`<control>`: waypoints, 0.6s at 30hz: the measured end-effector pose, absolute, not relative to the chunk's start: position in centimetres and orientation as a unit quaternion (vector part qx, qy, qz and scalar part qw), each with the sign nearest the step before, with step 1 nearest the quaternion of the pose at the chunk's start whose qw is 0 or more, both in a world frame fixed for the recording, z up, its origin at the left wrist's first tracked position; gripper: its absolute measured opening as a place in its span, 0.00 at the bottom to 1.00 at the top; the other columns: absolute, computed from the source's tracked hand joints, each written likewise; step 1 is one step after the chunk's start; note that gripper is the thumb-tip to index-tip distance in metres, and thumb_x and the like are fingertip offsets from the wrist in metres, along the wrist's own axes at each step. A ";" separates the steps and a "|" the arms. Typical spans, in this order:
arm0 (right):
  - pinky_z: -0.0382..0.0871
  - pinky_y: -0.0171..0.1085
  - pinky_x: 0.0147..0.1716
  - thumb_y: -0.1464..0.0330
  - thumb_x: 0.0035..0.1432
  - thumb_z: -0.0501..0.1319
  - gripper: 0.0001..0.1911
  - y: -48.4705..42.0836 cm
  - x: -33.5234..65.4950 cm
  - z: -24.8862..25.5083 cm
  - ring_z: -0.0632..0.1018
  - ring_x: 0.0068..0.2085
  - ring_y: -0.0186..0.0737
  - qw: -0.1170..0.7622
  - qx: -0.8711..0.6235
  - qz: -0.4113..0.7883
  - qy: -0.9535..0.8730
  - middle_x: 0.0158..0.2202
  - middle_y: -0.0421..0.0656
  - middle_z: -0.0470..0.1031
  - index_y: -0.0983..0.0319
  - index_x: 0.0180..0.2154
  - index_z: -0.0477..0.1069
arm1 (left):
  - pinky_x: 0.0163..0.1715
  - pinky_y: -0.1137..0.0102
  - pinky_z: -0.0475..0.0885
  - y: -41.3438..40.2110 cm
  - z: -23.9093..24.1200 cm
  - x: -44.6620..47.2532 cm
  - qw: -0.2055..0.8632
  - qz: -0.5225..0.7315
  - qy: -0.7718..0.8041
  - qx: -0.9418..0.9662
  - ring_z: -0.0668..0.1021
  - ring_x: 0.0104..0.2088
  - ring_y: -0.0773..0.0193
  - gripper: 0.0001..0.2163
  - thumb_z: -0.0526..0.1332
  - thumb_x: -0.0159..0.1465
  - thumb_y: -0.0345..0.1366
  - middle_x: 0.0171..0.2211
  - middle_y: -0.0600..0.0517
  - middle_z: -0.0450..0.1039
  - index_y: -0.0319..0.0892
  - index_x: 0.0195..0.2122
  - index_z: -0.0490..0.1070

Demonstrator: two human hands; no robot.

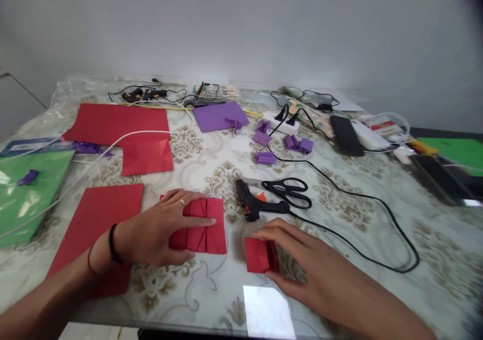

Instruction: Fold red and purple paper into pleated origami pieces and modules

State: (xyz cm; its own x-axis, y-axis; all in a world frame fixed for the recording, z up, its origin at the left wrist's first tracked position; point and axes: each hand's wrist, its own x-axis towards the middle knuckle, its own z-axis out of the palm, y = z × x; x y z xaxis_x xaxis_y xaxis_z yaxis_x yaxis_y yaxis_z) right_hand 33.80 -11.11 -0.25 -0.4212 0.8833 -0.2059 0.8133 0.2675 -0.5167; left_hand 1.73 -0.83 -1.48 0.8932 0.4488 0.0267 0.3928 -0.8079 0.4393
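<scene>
My left hand (169,227) lies with fingers spread over a creased red paper square (216,224), pressing it to the patterned tabletop. To the right, my right hand (289,254) has its thumb and fingers closed around the edges of a small folded red paper box (257,255), which rests on the table. Just beyond that hand lie a black glue gun (260,204) and a pair of scissors (289,189) with black handles. A larger red sheet (101,224) is partly under my left forearm.
Folded purple paper pieces (266,157) lie mid-table near a white power strip (281,121). The glue gun's black cord (377,199) loops to the right. More red paper (124,121) and a green pack (33,194) are at left; phones (347,135) lie at right.
</scene>
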 end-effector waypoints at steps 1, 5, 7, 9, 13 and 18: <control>0.73 0.51 0.58 0.68 0.63 0.65 0.24 -10.9 33.6 -0.2 0.75 0.61 0.51 0.063 -0.530 0.283 -0.797 0.60 0.44 0.74 0.49 0.59 0.69 | 0.66 0.39 0.61 -0.9 -1.5 1.7 0.218 0.065 0.224 0.948 0.66 0.67 0.37 0.31 0.70 0.61 0.37 0.68 0.40 0.61 0.52 0.66 0.69; 0.75 0.49 0.55 0.71 0.63 0.64 0.23 -9.8 32.5 -0.1 0.77 0.58 0.50 0.080 -0.501 0.270 -0.818 0.59 0.45 0.74 0.52 0.58 0.69 | 0.66 0.35 0.57 -1.1 -1.9 1.6 0.211 0.088 0.218 0.949 0.63 0.69 0.35 0.32 0.70 0.59 0.35 0.70 0.39 0.58 0.53 0.66 0.68; 0.75 0.47 0.54 0.74 0.61 0.63 0.24 -9.3 32.0 0.1 0.78 0.57 0.48 0.092 -0.486 0.265 -0.827 0.59 0.46 0.74 0.54 0.58 0.68 | 0.67 0.35 0.54 -1.3 -2.0 1.6 0.206 0.109 0.209 0.950 0.60 0.71 0.35 0.33 0.69 0.59 0.34 0.70 0.39 0.56 0.52 0.66 0.67; 0.76 0.47 0.53 0.74 0.62 0.62 0.24 -8.9 31.7 0.5 0.79 0.56 0.48 0.104 -0.480 0.253 -0.834 0.58 0.46 0.74 0.54 0.58 0.68 | 0.69 0.35 0.52 -1.5 -1.9 1.6 0.205 0.121 0.208 0.949 0.58 0.72 0.36 0.33 0.69 0.59 0.33 0.71 0.38 0.55 0.51 0.67 0.66; 0.75 0.47 0.53 0.71 0.67 0.59 0.18 -8.1 31.5 1.2 0.78 0.57 0.48 0.147 -0.473 0.212 -0.842 0.56 0.47 0.74 0.54 0.57 0.68 | 0.69 0.35 0.53 -1.7 -1.8 1.9 0.212 0.124 0.216 0.945 0.62 0.70 0.37 0.31 0.70 0.61 0.39 0.71 0.38 0.56 0.50 0.66 0.66; 0.75 0.44 0.52 0.69 0.70 0.60 0.10 -7.1 31.6 0.5 0.79 0.52 0.45 0.122 -0.453 0.259 -0.844 0.54 0.44 0.75 0.54 0.52 0.72 | 0.66 0.39 0.61 -1.8 -2.2 2.2 0.195 0.138 0.237 0.942 0.67 0.66 0.38 0.29 0.70 0.64 0.46 0.68 0.37 0.60 0.47 0.64 0.67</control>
